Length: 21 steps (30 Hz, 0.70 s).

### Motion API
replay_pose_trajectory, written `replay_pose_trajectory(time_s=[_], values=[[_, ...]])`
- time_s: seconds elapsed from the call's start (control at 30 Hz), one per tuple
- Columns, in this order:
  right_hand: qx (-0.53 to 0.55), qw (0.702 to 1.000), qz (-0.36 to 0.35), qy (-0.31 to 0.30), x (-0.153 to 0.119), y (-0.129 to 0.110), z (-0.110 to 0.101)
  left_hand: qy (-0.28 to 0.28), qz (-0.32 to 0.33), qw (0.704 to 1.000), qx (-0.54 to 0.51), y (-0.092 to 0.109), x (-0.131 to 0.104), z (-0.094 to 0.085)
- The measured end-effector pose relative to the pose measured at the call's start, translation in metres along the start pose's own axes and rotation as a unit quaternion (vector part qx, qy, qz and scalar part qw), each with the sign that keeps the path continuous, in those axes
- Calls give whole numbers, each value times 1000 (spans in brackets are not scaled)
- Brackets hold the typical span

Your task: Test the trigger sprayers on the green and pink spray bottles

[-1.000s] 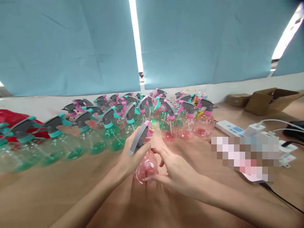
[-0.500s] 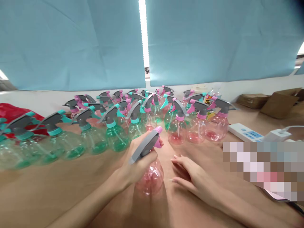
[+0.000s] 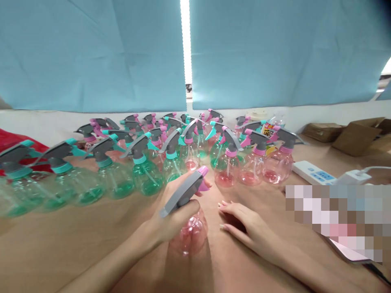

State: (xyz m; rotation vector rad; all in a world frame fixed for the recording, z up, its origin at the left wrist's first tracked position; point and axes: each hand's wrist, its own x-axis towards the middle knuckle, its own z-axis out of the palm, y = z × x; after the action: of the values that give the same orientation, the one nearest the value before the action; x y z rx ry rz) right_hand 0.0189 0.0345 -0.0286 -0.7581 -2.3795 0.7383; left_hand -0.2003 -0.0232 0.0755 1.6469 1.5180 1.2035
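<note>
A clear pink spray bottle point(image 3: 191, 234) with a grey head and pink nozzle stands upright near the middle of the table. My left hand point(image 3: 174, 211) is wrapped around its neck, just under the trigger head. To the right of it, my right hand point(image 3: 244, 226) rests low over the tabletop with thumb and fingers apart, touching no bottle. Beyond my hands stand three pink bottles, the nearest a pink spray bottle point(image 3: 227, 171). On the left runs a row of several green ones, including a green spray bottle point(image 3: 148, 177).
More spray bottles crowd the back by the wall. A white power strip point(image 3: 313, 171) with a plugged-in charger point(image 3: 352, 178) lies at right, before cardboard boxes point(image 3: 354, 136). A phone-like device point(image 3: 351, 250), partly pixelated, lies at lower right. Red cloth point(image 3: 18, 140) sits at far left.
My left hand and the held pink bottle have shifted slightly left and down in the view. My right hand stays nearly in place, still with its fingers apart.
</note>
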Motion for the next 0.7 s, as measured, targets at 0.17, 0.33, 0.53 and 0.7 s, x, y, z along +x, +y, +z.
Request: replay_pose_trajectory(time_s=[0.17,0.33,0.53,0.7], values=[[-1,1000,-3,4,-1,0,1,13,15,1000,-13,7,1,2],[6,1000,-2,-18,-2,1,0,11,11,1000,-11,4,-1,2],[9,1000,-5,-23,-1,-1,-2,-2,22,999,-27,3,0,2],[-1,1000,-11,-26,-2,-2,-2,-20,55,998,-39,4,6,4]])
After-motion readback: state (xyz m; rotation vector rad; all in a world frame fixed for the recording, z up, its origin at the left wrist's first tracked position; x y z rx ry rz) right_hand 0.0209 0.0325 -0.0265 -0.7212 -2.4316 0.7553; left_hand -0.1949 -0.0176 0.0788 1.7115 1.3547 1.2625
